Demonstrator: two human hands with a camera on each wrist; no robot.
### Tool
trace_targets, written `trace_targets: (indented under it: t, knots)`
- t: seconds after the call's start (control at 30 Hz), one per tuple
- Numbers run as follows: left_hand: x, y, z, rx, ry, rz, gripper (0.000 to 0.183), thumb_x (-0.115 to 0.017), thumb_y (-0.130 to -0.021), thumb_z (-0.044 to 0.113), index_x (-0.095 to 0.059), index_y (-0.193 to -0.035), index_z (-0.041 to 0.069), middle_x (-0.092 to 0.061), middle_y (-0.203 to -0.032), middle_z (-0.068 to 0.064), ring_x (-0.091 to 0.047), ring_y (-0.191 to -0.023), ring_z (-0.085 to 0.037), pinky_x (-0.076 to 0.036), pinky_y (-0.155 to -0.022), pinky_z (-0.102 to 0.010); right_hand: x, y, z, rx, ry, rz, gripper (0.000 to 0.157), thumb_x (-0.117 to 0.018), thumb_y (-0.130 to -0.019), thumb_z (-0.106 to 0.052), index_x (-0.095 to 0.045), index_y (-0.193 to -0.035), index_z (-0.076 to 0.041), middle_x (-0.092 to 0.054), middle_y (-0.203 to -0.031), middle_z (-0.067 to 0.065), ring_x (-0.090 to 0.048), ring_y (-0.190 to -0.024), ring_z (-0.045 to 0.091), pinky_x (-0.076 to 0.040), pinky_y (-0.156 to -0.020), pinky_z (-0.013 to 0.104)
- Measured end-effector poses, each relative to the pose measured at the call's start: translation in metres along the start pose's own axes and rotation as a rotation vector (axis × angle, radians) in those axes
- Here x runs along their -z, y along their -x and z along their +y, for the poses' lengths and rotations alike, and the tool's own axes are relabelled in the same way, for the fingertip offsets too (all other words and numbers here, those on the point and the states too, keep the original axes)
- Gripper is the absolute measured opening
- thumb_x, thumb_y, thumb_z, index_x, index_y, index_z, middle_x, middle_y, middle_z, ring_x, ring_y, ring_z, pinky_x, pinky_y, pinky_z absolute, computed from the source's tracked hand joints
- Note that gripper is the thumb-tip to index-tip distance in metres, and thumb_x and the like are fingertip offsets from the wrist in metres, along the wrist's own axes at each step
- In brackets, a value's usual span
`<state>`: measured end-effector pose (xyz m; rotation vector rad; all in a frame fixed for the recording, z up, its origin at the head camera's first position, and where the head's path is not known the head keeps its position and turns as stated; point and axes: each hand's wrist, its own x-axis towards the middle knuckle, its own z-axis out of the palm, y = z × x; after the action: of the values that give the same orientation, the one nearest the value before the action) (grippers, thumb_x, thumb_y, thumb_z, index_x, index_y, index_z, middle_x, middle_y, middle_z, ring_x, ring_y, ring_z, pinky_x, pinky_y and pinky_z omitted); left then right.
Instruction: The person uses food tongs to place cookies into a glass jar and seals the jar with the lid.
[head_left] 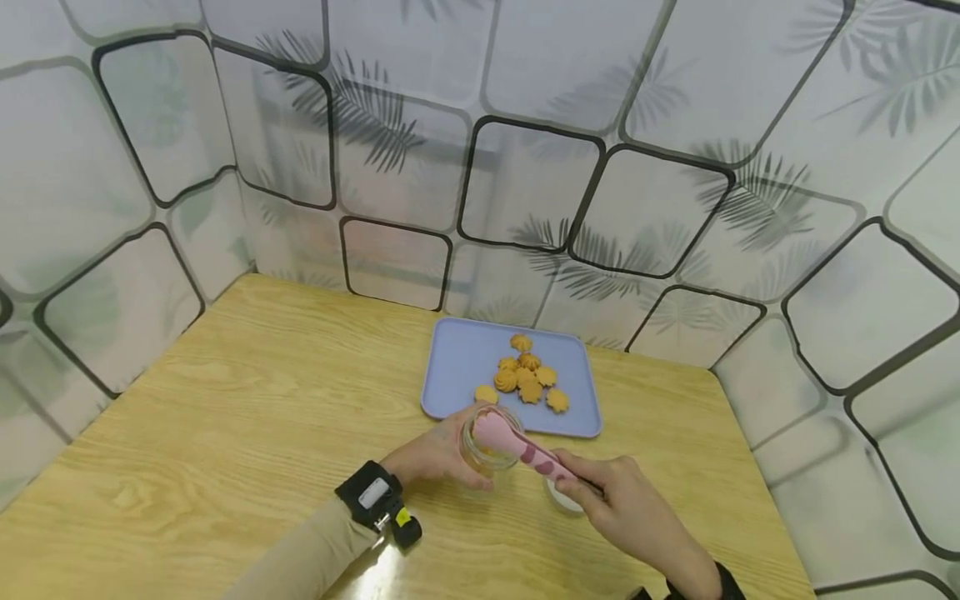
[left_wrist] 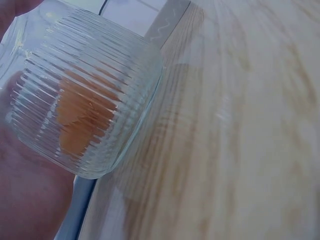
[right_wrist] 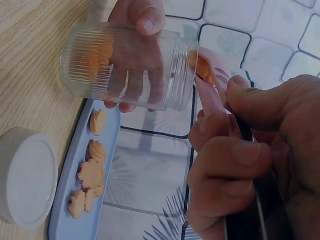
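Note:
My left hand (head_left: pixel 442 457) grips a clear ribbed glass jar (right_wrist: pixel 172 70), tilted above the wooden table with its mouth toward my right hand. Orange-brown cookies (left_wrist: pixel 82 115) lie in the bottom of the jar. With curled fingers, my right hand (head_left: pixel 633 510) holds pink tongs (head_left: pixel 534 457) with dark handles. At the jar's mouth, a cookie (right_wrist: pixel 202 67) sits between the tong tips, as the right wrist view shows. Beyond the jar, several cookies (head_left: pixel 528 390) lie on a blue tray (head_left: pixel 461 358).
A round white lid (right_wrist: pixel 29 177) lies on the table (head_left: pixel 247 433) below the tongs, partly hidden by my right hand in the head view. Patterned curtains (head_left: pixel 405 192) hang along the table's back and sides.

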<state>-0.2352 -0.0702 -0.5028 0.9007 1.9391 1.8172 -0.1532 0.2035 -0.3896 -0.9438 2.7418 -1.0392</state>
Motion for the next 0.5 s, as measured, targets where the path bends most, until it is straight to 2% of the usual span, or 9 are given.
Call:
trace_targets:
  t: [0.33,0.5]
  knots:
    - [0.0018,-0.0012,-0.0004,-0.022,0.032,-0.018,0.089,-0.090,-0.064,0.000,-0.051,-0.142,0.019,-0.059,-0.138,-0.004,-0.054,-0.127,-0.019,-0.044,-0.111,-0.038,0.0061,0.0000,-0.0067,-0.055,0.072,-0.049,0.045,-0.062,-0.101,-0.030,-0.063,-0.138,-0.004,-0.038,-0.061,-0.021,-0.029,-0.049,-0.007,-0.029,-0.044,0.015]
    - [0.0024,0.0000,-0.0007,0.004,0.029,-0.022,0.093,-0.091,-0.066,0.002,-0.047,-0.146,0.018,-0.057,-0.140,-0.003,-0.053,-0.128,-0.019,-0.043,-0.111,-0.037,0.0075,-0.0009,-0.0054,-0.047,0.051,-0.059,0.047,-0.060,-0.103,-0.031,-0.060,-0.141,-0.003,-0.039,-0.062,-0.020,-0.029,-0.049,-0.007,-0.029,-0.044,0.014]
